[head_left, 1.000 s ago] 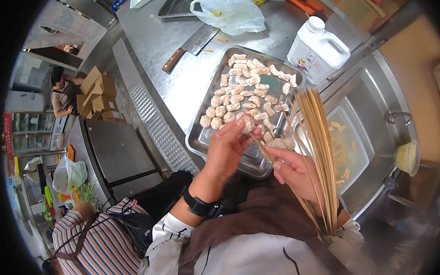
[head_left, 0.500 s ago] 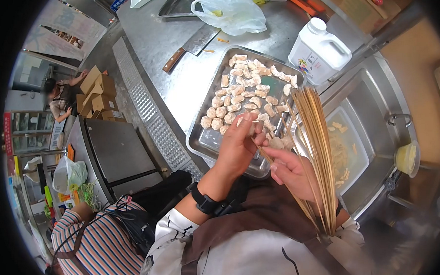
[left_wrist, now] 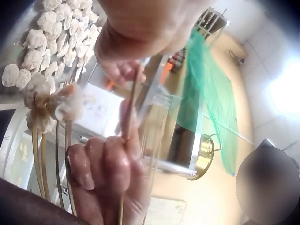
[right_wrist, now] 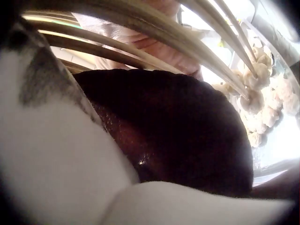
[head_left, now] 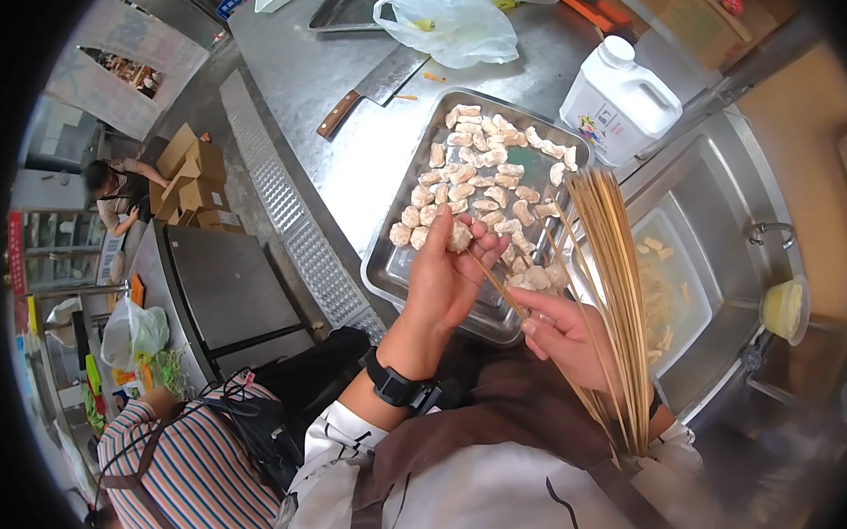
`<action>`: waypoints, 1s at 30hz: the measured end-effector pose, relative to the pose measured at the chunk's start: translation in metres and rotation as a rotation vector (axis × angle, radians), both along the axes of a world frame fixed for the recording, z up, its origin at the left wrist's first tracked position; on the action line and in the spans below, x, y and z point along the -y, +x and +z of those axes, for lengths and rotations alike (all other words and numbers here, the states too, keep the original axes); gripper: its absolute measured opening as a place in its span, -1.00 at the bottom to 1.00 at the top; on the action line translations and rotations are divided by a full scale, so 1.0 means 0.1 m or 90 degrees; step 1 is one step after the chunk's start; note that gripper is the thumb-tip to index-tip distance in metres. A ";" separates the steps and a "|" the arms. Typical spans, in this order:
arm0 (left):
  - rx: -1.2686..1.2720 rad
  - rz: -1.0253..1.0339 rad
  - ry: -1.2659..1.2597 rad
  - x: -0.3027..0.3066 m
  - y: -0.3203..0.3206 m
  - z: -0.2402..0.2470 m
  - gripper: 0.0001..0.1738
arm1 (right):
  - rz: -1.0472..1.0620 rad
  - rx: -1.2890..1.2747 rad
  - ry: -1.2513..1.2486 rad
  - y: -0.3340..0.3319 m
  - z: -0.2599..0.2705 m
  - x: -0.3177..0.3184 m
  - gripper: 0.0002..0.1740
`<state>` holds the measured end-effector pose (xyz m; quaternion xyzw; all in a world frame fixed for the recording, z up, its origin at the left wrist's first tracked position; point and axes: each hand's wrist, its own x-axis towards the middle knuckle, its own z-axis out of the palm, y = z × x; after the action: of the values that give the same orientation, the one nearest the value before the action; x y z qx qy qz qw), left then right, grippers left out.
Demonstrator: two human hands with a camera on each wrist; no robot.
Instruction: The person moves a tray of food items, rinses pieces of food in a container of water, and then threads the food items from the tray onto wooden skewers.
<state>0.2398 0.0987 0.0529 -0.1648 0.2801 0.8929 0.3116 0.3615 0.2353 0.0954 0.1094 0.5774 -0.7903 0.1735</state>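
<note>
My left hand [head_left: 446,280] is turned palm up over the near end of the steel tray [head_left: 378,272], holding a pale lumpy food ball [head_left: 460,238] between thumb and fingers. A thin wooden skewer [head_left: 495,282] runs from those fingers to my right hand [head_left: 572,337], which pinches it between thumb and curled fingers. Several skewers tipped with similar skewered balls [left_wrist: 65,104] stand beside the right hand in the left wrist view. A thick skewer bundle [head_left: 617,273] fans across the right wrist. Floured pieces [head_left: 485,158], long and round, lie in the tray.
Beyond the tray are a cleaver [head_left: 379,83], a plastic bag [head_left: 448,24] and a white jug [head_left: 620,103]. On the right, a sink [head_left: 729,202] holds a tub [head_left: 700,314] of pale strips in liquid. Two people are at the left, one by cardboard boxes [head_left: 195,184].
The left hand's fingers have spread from around the ball, which shows more fully beside the thumb. The right hand keeps its grip on the skewer. The person by the boxes has leaned towards them.
</note>
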 end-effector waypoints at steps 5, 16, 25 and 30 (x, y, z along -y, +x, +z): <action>-0.025 -0.016 0.015 -0.02 0.01 0.00 -0.66 | 0.007 -0.002 0.012 -0.03 -0.01 0.00 -0.54; -0.023 -0.052 0.094 -0.15 0.18 0.05 -0.70 | -0.012 -0.021 0.003 -0.04 -0.05 -0.01 -0.54; -0.014 -0.068 0.111 -0.18 0.29 0.06 -0.72 | -0.059 -0.014 -0.057 -0.12 -0.08 0.00 -0.82; -0.072 -0.080 0.104 -0.20 0.36 0.04 -0.74 | -0.098 -0.024 -0.101 -0.15 -0.11 0.01 -0.81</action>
<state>0.2756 0.1186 0.0574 -0.0704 0.2334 0.8993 0.3630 0.3466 0.2342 0.0839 0.1245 0.5061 -0.8463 0.1099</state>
